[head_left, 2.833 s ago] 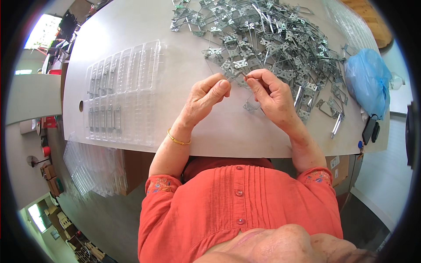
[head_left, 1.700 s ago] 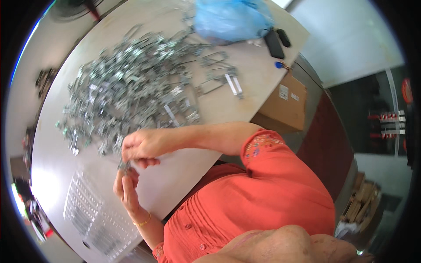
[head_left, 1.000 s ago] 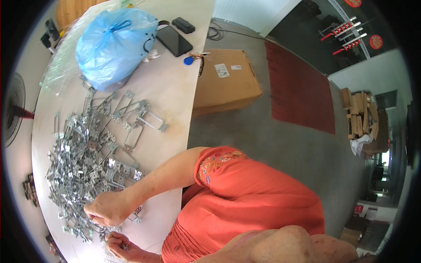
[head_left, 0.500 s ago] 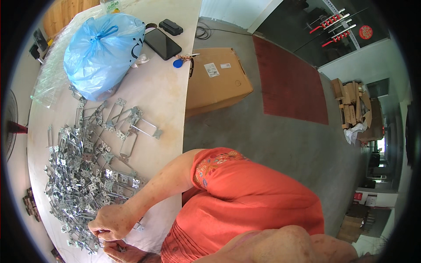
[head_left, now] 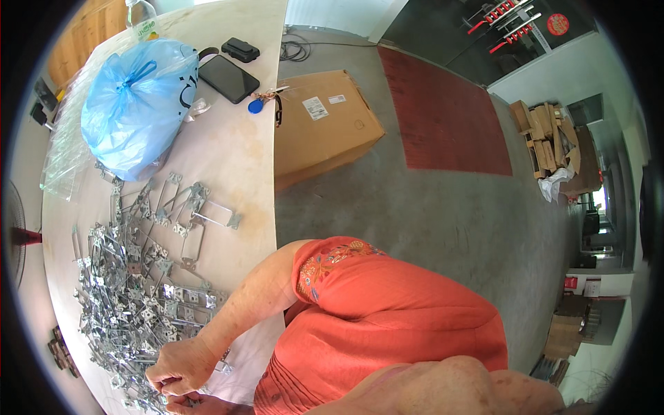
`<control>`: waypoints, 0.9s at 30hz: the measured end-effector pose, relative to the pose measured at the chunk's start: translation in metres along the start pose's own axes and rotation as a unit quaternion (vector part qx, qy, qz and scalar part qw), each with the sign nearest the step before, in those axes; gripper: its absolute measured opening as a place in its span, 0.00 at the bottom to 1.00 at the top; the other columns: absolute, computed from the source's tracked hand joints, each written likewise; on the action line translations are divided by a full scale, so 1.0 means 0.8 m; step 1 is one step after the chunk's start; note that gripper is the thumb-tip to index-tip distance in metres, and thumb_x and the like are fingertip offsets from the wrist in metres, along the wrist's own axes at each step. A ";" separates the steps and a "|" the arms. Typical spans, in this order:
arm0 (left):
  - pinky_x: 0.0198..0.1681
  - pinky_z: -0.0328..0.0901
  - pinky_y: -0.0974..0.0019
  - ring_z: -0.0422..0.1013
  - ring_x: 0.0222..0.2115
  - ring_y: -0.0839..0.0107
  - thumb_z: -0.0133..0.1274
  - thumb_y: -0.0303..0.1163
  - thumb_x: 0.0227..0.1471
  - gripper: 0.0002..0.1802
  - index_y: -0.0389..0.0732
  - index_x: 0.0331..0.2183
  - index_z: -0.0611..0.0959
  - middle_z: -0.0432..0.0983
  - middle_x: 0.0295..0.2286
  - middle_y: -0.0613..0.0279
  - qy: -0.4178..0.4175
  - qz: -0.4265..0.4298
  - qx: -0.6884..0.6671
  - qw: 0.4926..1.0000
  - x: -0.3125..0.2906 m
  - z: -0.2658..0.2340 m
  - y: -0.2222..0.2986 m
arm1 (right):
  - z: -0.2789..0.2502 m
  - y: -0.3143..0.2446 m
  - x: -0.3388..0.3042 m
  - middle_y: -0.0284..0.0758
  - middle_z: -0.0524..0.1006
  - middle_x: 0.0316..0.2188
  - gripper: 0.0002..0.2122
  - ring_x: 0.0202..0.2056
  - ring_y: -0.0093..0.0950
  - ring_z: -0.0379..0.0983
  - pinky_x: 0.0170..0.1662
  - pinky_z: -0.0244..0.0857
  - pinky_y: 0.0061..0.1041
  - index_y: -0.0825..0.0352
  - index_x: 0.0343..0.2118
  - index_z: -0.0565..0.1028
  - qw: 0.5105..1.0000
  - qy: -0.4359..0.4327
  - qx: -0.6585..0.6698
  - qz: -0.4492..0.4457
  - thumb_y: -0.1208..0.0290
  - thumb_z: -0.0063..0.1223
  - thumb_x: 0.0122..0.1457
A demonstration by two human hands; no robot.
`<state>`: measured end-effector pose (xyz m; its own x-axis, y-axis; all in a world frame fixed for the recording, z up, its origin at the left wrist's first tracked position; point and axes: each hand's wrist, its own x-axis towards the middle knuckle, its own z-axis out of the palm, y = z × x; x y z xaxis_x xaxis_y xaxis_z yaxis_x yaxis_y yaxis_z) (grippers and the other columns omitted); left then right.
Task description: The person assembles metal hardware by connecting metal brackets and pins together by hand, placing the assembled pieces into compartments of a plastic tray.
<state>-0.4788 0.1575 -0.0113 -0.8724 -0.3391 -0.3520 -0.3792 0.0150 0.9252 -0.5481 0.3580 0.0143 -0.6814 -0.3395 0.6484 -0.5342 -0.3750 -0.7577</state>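
Bent over the near end of the pile, my right hand (head_left: 181, 368) has its fingers curled and pressed together. Just below it my left hand (head_left: 197, 404) is closed too, partly cut off by the lower rim. The fingertips of both hands meet, and whatever they pinch is hidden between them. Around them spreads a tangled heap of silvery metal brackets (head_left: 131, 304), thin rods with small punched plates at their ends. Several brackets (head_left: 221, 213) lie looser at the heap's far side.
On the white table (head_left: 242, 166) stand a tied blue plastic bag (head_left: 135, 111), a black phone (head_left: 229, 78), a black case (head_left: 241, 50), keys with a blue tag (head_left: 256, 106) and a clear bottle (head_left: 142, 21). A cardboard box (head_left: 328, 128) sits beside the table's right edge.
The view has shifted a little, so the table things appear farther left and the heap lower. My hands stay together at the heap's near end, fingers slightly rearranged.
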 end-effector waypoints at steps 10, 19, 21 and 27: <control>0.21 0.49 0.73 0.54 0.17 0.77 0.38 0.39 0.64 0.21 0.43 0.19 0.65 0.56 0.18 0.67 0.020 0.075 0.010 0.997 -0.013 0.049 0.007 | 0.002 -0.003 0.002 0.37 0.77 0.19 0.05 0.22 0.42 0.76 0.24 0.66 0.37 0.64 0.32 0.71 0.999 -0.028 0.026 0.029 0.70 0.55 0.57; 0.21 0.47 0.73 0.53 0.18 0.77 0.38 0.40 0.64 0.22 0.43 0.18 0.65 0.56 0.17 0.68 0.061 0.146 0.018 0.987 -0.038 0.085 0.013 | 0.001 -0.002 -0.003 0.39 0.76 0.19 0.06 0.23 0.44 0.75 0.24 0.65 0.39 0.65 0.32 0.71 0.999 -0.038 0.021 0.021 0.70 0.55 0.58; 0.21 0.47 0.73 0.53 0.18 0.77 0.38 0.40 0.64 0.22 0.43 0.18 0.65 0.56 0.17 0.68 0.074 0.164 0.017 0.984 -0.044 0.092 0.015 | 0.003 -0.001 -0.005 0.39 0.76 0.19 0.06 0.23 0.44 0.75 0.24 0.65 0.39 0.65 0.32 0.70 0.998 -0.048 0.022 0.024 0.71 0.54 0.58; 0.22 0.46 0.73 0.53 0.18 0.77 0.38 0.41 0.64 0.23 0.43 0.18 0.64 0.56 0.17 0.69 0.131 0.212 0.014 0.968 -0.069 0.106 0.017 | -0.001 -0.006 -0.006 0.38 0.77 0.20 0.05 0.24 0.42 0.76 0.25 0.67 0.37 0.64 0.32 0.70 0.999 -0.042 0.022 -0.007 0.70 0.54 0.59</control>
<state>-0.4622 0.2560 0.0085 -0.8443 -0.5244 0.1106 -0.0153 0.2299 0.9731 -0.5425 0.3626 0.0147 -0.6284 -0.4052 0.6641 -0.5194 -0.4170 -0.7459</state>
